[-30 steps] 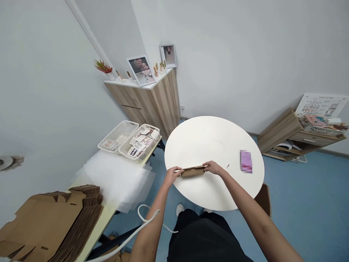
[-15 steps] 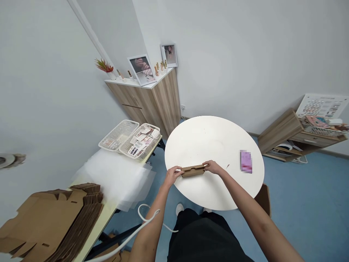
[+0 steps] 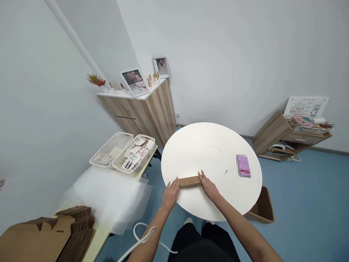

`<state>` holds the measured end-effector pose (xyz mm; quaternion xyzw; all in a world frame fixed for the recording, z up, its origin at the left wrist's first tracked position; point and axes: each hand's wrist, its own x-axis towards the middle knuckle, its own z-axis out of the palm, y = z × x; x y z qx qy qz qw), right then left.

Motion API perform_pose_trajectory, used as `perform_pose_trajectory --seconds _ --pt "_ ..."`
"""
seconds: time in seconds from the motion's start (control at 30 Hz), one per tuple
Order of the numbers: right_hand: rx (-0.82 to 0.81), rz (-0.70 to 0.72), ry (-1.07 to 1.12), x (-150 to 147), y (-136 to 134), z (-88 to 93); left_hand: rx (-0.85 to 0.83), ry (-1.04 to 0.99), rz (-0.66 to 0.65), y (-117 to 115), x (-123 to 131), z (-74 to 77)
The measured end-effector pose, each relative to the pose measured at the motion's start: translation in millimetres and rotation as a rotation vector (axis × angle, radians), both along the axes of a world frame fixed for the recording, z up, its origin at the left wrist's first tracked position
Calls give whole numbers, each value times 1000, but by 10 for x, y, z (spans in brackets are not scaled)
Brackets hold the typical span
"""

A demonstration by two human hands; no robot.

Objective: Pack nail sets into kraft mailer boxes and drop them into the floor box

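Note:
A small brown cardboard box [image 3: 190,182] lies near the front edge of the round white table [image 3: 212,203]. Its lid is down, and a curved thumb notch shows on it. My left hand [image 3: 171,193] holds the box's left end, fingers fairly straight and pointing away from me. At the opposite end, my right hand [image 3: 208,185] grips the box with its fingers along the short side. Both thumbs are hard to make out. To the right on the tabletop lie a tiny reddish object [image 3: 226,172] and a blurred-out purple item [image 3: 243,166].
On the left table are a stack of flat cardboard blanks [image 3: 35,236], translucent sheets [image 3: 109,196] and white baskets [image 3: 133,154] with packets. A white cable [image 3: 141,240] crosses near my left forearm. An open carton [image 3: 263,207] stands on the floor at right.
The box's raised front flap has gone down and the lid now looks closed. My fingers have shifted from pinching its corners to lying along its ends. The camera view has tilted slightly.

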<state>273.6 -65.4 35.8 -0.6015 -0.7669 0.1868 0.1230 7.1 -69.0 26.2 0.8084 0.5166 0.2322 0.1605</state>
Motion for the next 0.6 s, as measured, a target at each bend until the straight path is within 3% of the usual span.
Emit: perform_pose_trajectory --seconds 0.13,0.27,0.47,0.6 --pt "-79 -109 12 -100 -8 94 -8 48 -57 110 47 -56" --pt "-89 -230 1 18 -172 333 -72 -4 -143 234 339 68" --pt "78 -432 33 601 -806 740 -86 -75 -439 312 1151 447" --pt "197 -587 181 1167 -1366 853 -125 -125 -610 170 1821 663"
